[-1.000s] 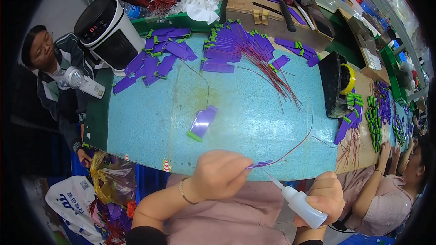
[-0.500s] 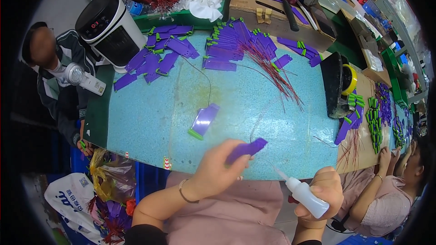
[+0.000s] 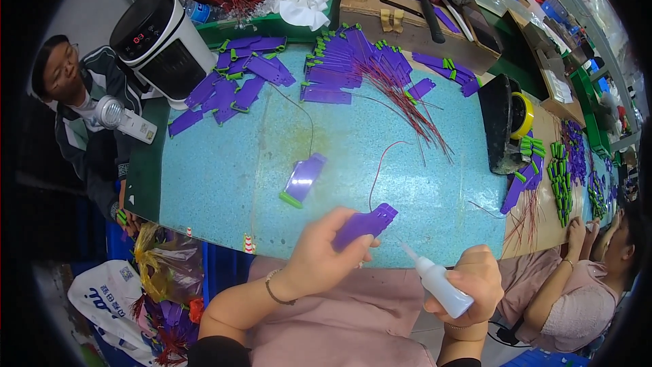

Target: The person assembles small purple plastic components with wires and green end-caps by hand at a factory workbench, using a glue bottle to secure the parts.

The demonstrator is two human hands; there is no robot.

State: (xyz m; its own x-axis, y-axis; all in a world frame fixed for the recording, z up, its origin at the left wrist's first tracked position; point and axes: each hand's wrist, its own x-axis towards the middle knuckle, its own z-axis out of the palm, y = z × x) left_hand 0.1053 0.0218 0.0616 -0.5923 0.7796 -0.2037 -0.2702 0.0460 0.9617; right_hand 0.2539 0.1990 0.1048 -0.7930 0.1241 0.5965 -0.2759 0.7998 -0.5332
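My left hand [image 3: 319, 248] is closed around a flat purple plastic piece [image 3: 365, 225], its narrow end pointing up and right. A thin red wire [image 3: 380, 167] curves up from that piece over the blue mat. In my right hand [image 3: 479, 284] is a white squeeze bottle [image 3: 443, 287] with a long thin nozzle. The nozzle tip points up and left, a short way from the purple piece and apart from it. Beyond my left hand, another purple piece [image 3: 303, 178] with a green end lies alone on the mat, a dark wire leading to it.
Purple pieces with green ends lie in piles [image 3: 234, 81] at the far left and far middle, with red wires [image 3: 407, 105] across them. A white-and-black heater [image 3: 163, 47] stands far left. A black holder with yellow tape [image 3: 521, 117] is at right. Co-workers sit on both sides.
My right hand has brought the bottle left and slightly up, nearer the purple piece. My left hand has turned the piece a little, and the red wire now shows clearly.
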